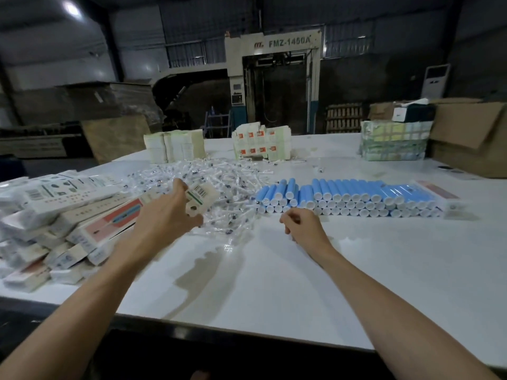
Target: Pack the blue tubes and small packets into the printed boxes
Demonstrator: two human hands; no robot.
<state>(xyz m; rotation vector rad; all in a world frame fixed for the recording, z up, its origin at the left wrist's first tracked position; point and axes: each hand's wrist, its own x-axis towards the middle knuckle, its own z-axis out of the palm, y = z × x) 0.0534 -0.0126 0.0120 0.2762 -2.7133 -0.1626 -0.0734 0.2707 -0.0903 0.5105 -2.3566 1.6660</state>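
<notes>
Currently gripping a printed box (199, 197) in left hand (164, 215), above the packets (227, 185). Right hand (303, 229) curled, palm hidden, so cannot tell if holding anything. Blue tubes (343, 197) stacked just beyond right hand — caps facing it, long axes running away — well apart from left.

box pile (41, 215) at nine o'clock runs off the edge. left hand (164, 218) hides part of its box (201, 192); right hand (304, 227) curls over its palm, hiding it.
</notes>
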